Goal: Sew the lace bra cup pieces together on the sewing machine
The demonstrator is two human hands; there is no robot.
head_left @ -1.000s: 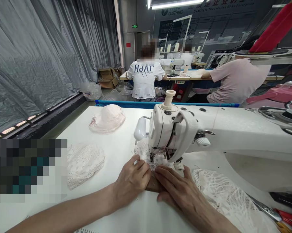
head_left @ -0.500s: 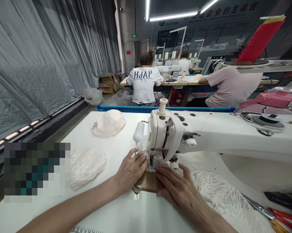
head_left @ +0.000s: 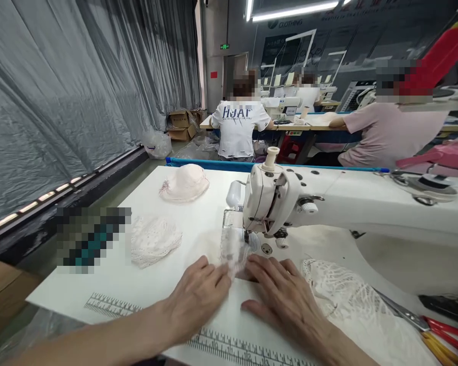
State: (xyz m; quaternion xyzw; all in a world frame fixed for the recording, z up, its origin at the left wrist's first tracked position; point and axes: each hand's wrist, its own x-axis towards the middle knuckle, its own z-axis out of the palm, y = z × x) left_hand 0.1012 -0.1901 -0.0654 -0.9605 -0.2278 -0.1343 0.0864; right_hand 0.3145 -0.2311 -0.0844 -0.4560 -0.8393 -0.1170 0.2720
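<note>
My left hand (head_left: 198, 295) and my right hand (head_left: 280, 292) lie side by side on the white table (head_left: 198, 223), fingers stretched flat. Their fingertips rest on a small white lace piece (head_left: 234, 251) just in front of the needle of the white sewing machine (head_left: 270, 198). A brown edge shows under the lace between my hands. The lace piece is out from under the presser foot. A larger piece of white lace fabric (head_left: 339, 295) lies right of my right hand.
A white lace hat (head_left: 154, 239) and a pink hat (head_left: 185, 183) lie on the left of the table. A printed ruler (head_left: 229, 348) runs along the near edge. Red-handled tools (head_left: 442, 330) lie at the right. Other people sit at tables behind.
Both hands have drawn the lace piece back from under the machine's needle toward me. The view has pulled back, so the table's near edge and ruler show.
</note>
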